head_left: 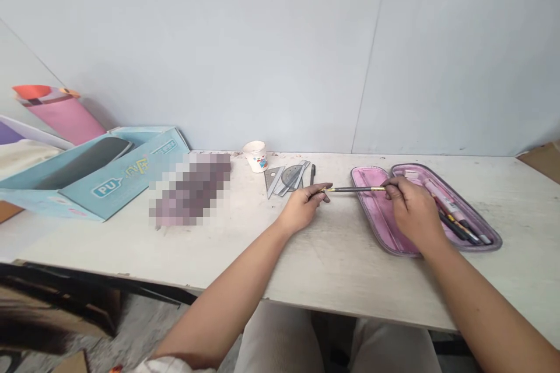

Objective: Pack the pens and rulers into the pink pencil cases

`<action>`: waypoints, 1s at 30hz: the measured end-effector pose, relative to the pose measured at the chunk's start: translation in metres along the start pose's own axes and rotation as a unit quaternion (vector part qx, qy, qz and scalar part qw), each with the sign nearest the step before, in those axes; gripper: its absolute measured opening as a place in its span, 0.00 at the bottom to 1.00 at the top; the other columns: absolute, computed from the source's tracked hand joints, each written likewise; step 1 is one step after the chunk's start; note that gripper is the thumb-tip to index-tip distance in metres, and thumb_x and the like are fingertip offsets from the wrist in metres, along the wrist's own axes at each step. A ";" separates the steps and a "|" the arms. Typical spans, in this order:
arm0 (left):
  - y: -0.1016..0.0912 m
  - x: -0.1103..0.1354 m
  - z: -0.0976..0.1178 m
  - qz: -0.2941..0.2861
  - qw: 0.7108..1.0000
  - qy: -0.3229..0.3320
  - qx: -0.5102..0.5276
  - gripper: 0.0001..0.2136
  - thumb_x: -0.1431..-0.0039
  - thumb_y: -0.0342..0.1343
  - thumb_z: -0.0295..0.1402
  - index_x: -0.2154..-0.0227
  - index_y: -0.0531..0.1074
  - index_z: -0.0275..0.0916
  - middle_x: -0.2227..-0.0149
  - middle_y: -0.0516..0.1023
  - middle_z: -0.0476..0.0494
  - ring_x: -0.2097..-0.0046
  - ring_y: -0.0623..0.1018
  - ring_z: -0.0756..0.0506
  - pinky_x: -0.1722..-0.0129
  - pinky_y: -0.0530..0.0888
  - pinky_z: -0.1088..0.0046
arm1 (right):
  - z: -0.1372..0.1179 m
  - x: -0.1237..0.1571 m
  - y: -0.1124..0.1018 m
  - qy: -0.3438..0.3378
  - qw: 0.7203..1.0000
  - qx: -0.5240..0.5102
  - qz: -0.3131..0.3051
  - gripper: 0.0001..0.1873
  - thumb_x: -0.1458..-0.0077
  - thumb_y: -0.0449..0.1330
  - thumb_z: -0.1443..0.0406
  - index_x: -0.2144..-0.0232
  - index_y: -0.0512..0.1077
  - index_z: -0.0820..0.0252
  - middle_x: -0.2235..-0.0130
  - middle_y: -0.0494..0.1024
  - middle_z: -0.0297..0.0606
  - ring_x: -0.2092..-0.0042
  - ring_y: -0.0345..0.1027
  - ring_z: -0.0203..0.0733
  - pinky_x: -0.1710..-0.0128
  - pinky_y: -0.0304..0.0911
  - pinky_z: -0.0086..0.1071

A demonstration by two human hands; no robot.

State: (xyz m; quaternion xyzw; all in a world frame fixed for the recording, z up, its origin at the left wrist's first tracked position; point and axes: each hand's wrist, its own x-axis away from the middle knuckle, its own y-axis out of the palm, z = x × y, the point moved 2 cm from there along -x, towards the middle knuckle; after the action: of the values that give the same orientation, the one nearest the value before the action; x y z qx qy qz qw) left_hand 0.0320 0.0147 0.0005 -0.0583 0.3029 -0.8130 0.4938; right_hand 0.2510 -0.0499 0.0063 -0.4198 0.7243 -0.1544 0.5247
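A slim dark pencil [356, 189] with yellowish marks near its ends is held level between my two hands above the table. My left hand [303, 205] pinches its left end with thumb and fingers. At the other end, my right hand [411, 210] grips it, over an open pink pencil case [371, 210] with a dark rim. Several pens and pencils [459, 218] lie in the case's right half, partly hidden by my right hand. Behind my left hand are clear set squares and a protractor [291, 178], with a small black object [312, 173] beside them.
A white paper cup [255, 157] with a coloured print stands near the wall. To the left are a blurred-out purplish item [192, 189] and a light blue box [126, 178] holding something dark. A pink and red item [65, 113] leans behind the box. Cardboard [542, 160] sits far right.
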 end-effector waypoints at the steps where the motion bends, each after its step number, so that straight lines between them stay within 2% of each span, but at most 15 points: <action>1: 0.000 0.000 0.000 -0.002 1.000 0.008 -0.007 0.18 0.41 0.44 0.33 0.50 0.68 0.36 0.63 0.78 0.45 0.61 0.74 0.49 0.56 0.68 0.73 | 0.000 0.000 0.001 -0.003 1.000 0.002 -0.004 0.12 0.43 0.45 0.64 0.69 0.67 0.58 0.72 0.73 0.38 0.68 0.65 0.43 0.66 0.55 0.34; 4: 0.003 0.002 0.000 -0.023 0.998 0.048 -0.043 0.17 0.40 0.44 0.32 0.50 0.68 0.37 0.62 0.79 0.45 0.59 0.75 0.48 0.54 0.68 0.72 | -0.001 0.002 0.003 -0.029 0.999 -0.009 -0.030 0.11 0.42 0.46 0.64 0.68 0.68 0.59 0.68 0.74 0.39 0.64 0.65 0.43 0.63 0.56 0.34; 7: 0.007 0.004 0.001 -0.040 0.990 0.094 -0.095 0.20 0.40 0.44 0.30 0.45 0.62 0.38 0.61 0.78 0.45 0.58 0.75 0.48 0.54 0.68 0.72 | -0.005 0.003 0.001 -0.046 0.997 -0.038 -0.051 0.11 0.42 0.47 0.63 0.66 0.68 0.59 0.66 0.75 0.38 0.63 0.66 0.42 0.62 0.56 0.33; 10: 0.009 0.006 0.002 -0.017 0.979 0.137 -0.147 0.23 0.40 0.42 0.27 0.41 0.56 0.40 0.60 0.78 0.46 0.58 0.75 0.48 0.55 0.69 0.70 | -0.006 0.003 -0.002 -0.017 0.996 -0.067 -0.052 0.10 0.42 0.47 0.63 0.66 0.68 0.58 0.69 0.75 0.35 0.66 0.67 0.39 0.65 0.56 0.30; 15: 0.008 0.005 0.003 0.013 0.959 0.186 -0.213 0.22 0.40 0.41 0.26 0.42 0.57 0.41 0.63 0.76 0.44 0.61 0.73 0.47 0.58 0.70 0.69 | -0.007 0.003 0.002 0.022 0.996 -0.036 -0.077 0.15 0.41 0.44 0.59 0.72 0.66 0.58 0.77 0.72 0.34 0.72 0.65 0.39 0.71 0.52 0.30; 18: 0.007 0.001 0.004 0.029 0.951 0.187 -0.246 0.22 0.40 0.41 0.25 0.42 0.58 0.42 0.63 0.76 0.43 0.60 0.72 0.46 0.58 0.70 0.68 | -0.012 0.001 0.008 0.023 0.994 -0.016 -0.105 0.17 0.40 0.43 0.58 0.73 0.67 0.59 0.76 0.73 0.36 0.72 0.65 0.40 0.72 0.51 0.30; 21: 0.009 -0.002 0.010 0.064 0.934 0.189 -0.297 0.23 0.41 0.41 0.23 0.43 0.58 0.42 0.55 0.74 0.43 0.51 0.68 0.44 0.51 0.67 0.63 | -0.020 -0.001 0.011 -0.004 0.983 -0.070 -0.172 0.16 0.41 0.46 0.59 0.67 0.70 0.60 0.70 0.76 0.38 0.67 0.68 0.39 0.68 0.55 0.30; 23: 0.013 -0.002 0.018 0.095 0.918 0.196 -0.332 0.22 0.41 0.41 0.24 0.43 0.59 0.43 0.46 0.68 0.43 0.43 0.61 0.42 0.46 0.62 0.58 | -0.020 -0.002 0.009 -0.005 0.971 -0.122 -0.206 0.15 0.42 0.47 0.59 0.64 0.70 0.59 0.70 0.76 0.37 0.67 0.69 0.38 0.66 0.57 0.29; 24: 0.017 -0.001 0.023 0.106 0.912 0.199 -0.343 0.21 0.40 0.42 0.26 0.44 0.59 0.43 0.43 0.64 0.43 0.41 0.58 0.41 0.44 0.60 0.56 | -0.017 -0.002 0.005 0.006 0.968 -0.143 -0.205 0.15 0.42 0.47 0.59 0.63 0.71 0.59 0.71 0.76 0.36 0.68 0.69 0.38 0.66 0.58 0.29; 26: 0.027 0.002 0.035 0.110 0.909 0.204 -0.347 0.20 0.39 0.42 0.30 0.43 0.58 0.43 0.40 0.60 0.43 0.39 0.54 0.41 0.42 0.57 0.56 | -0.005 -0.001 -0.006 0.043 0.971 -0.166 -0.164 0.17 0.42 0.46 0.59 0.63 0.71 0.59 0.73 0.76 0.35 0.69 0.69 0.38 0.66 0.59 0.30; 28: 0.042 0.004 0.046 0.089 0.914 0.206 -0.337 0.20 0.39 0.43 0.34 0.44 0.59 0.41 0.40 0.59 0.41 0.38 0.53 0.41 0.41 0.56 0.57 | 0.013 0.003 -0.021 0.088 0.981 -0.149 -0.084 0.18 0.41 0.45 0.58 0.61 0.71 0.59 0.71 0.77 0.36 0.66 0.70 0.39 0.64 0.60 0.31; 30: 0.060 0.005 0.058 0.044 0.920 0.211 -0.328 0.21 0.39 0.43 0.39 0.44 0.59 0.40 0.40 0.58 0.39 0.38 0.53 0.39 0.41 0.56 0.56 | 0.031 0.010 -0.037 0.132 0.988 -0.080 -0.011 0.19 0.41 0.44 0.59 0.58 0.70 0.59 0.66 0.78 0.39 0.63 0.70 0.41 0.63 0.60 0.32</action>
State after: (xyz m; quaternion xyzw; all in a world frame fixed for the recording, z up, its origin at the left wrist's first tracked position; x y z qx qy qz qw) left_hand 0.0983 -0.0349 0.0129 -0.0309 0.6525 -0.6388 0.4066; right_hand 0.2947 -0.0735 0.0121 -0.4444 0.7925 -0.1553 0.3876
